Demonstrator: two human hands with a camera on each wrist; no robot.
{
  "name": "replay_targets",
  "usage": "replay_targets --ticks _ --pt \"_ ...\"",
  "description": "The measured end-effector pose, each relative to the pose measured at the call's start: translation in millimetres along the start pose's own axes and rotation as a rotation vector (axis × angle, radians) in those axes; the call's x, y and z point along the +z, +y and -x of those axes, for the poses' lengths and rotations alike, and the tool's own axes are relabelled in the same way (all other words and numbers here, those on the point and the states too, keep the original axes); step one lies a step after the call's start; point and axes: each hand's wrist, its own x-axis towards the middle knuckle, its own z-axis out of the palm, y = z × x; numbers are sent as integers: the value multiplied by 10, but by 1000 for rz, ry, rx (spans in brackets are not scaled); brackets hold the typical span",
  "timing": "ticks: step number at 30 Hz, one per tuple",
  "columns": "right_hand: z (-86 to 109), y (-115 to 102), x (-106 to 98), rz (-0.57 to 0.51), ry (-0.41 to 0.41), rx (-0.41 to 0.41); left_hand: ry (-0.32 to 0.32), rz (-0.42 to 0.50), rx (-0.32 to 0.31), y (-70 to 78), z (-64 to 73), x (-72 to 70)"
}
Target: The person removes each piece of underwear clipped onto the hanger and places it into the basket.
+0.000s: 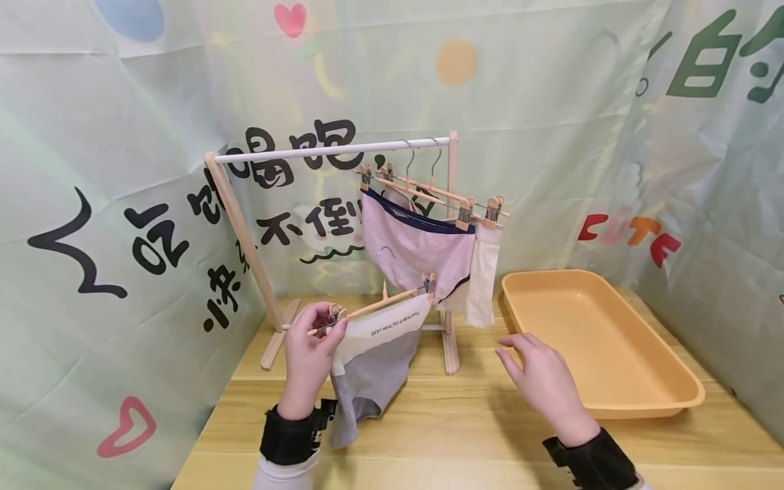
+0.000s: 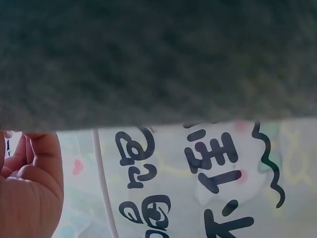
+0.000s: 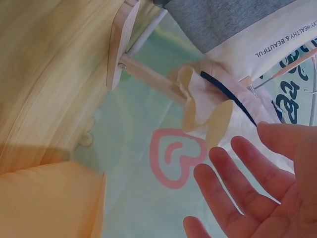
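My left hand [image 1: 309, 357] pinches the left clip end of a clip hanger [image 1: 384, 301] in the head view. From that hanger hangs a pair of grey underpants [image 1: 380, 371] with a white printed waistband, tilted and close in front of the rack. Blurred grey cloth fills the top of the left wrist view, with part of the left hand [image 2: 32, 191] at its lower left. My right hand [image 1: 545, 378] is held in the air left of the yellow tray, fingers loosely extended and holding nothing. The right wrist view shows its fingers [image 3: 223, 193] spread apart.
A wooden rack [image 1: 331, 148] with a white bar stands at the back. Two clip hangers hang at its right end, bearing pink underpants [image 1: 416, 238] with navy trim and a cream garment [image 1: 484, 279] behind. A yellow tray [image 1: 692, 395] sits on the right of the wooden table [image 1: 453, 429].
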Motion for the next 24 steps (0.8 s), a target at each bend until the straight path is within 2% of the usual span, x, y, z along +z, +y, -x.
replay_targets --ticks 4,10,13,17,21,24 --pt "-8 -5 13 -25 5 -3 -25 14 9 -54 -3 -6" --pt "-24 -24 31 -45 16 -5 -58 88 -33 -306 -10 -39" --pt "-27 -38 34 -47 13 -1 -83 115 -25 -381 -10 -71" --pt "-32 -54 34 -55 2 12 -128 165 -15 -385 -15 -101" --pt "-41 -57 37 -88 -33 57 -190 215 -59 -372 -7 -97" --pt "-54 -50 30 -154 -72 119 -237 250 -85 -374 6 -56"
